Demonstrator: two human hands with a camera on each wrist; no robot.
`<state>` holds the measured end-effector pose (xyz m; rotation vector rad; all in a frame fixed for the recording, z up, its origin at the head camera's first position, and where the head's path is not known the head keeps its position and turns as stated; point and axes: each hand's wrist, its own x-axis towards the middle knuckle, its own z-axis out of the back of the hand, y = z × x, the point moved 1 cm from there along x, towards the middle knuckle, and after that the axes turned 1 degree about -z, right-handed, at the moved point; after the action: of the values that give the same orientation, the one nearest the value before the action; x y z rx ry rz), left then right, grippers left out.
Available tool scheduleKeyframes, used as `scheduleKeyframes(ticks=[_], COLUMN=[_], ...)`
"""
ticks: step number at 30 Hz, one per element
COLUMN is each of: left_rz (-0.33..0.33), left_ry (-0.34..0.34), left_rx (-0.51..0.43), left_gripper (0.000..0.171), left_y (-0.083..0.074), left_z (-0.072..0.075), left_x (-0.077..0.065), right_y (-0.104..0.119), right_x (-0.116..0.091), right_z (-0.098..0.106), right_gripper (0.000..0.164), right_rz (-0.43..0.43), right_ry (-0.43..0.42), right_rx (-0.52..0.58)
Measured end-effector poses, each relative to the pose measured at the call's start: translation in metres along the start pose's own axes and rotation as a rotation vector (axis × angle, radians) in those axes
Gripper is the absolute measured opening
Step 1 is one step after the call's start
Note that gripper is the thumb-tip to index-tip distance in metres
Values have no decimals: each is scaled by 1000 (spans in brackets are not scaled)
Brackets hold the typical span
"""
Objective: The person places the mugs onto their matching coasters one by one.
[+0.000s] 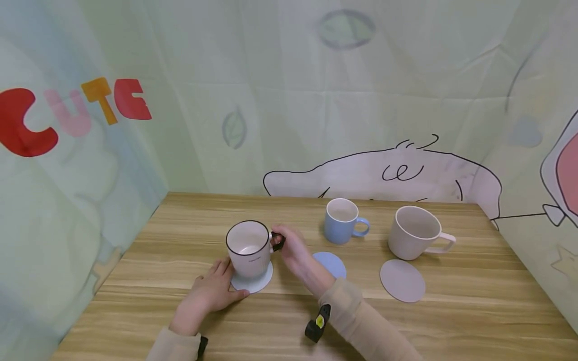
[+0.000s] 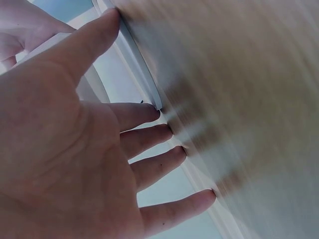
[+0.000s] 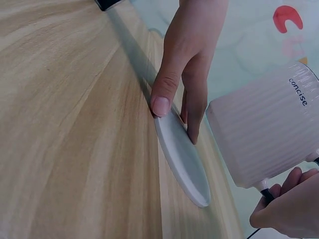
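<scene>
A white ribbed mug with a black rim and black handle is held by its handle in my right hand. The right wrist view shows the mug raised above a pale round coaster, with a gap between them. My left hand rests on the table at the coaster's left side, thumb and index finger touching its edge. In the left wrist view, the fingers of that hand are spread and mostly straight. From the head, the mug hides part of the pale coaster.
A small blue mug stands behind a blue coaster, which my right forearm partly covers. Farther right, a larger pinkish mug stands behind a matching coaster. Printed curtains border the wooden table.
</scene>
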<state>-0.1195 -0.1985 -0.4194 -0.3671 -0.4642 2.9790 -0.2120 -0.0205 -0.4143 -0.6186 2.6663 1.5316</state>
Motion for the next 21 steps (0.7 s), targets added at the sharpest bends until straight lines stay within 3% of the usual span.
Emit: scheduleKeyframes(ticks=[21], left_rz=[12], left_ry=[18], left_rx=[-5], left_gripper=[94], left_y=[0], left_z=[0], left_x=[0], right_y=[-12], right_x=[1], right_z=[5], right_gripper=[37], right_rz=[0], right_ry=[2], right_rx=[-7])
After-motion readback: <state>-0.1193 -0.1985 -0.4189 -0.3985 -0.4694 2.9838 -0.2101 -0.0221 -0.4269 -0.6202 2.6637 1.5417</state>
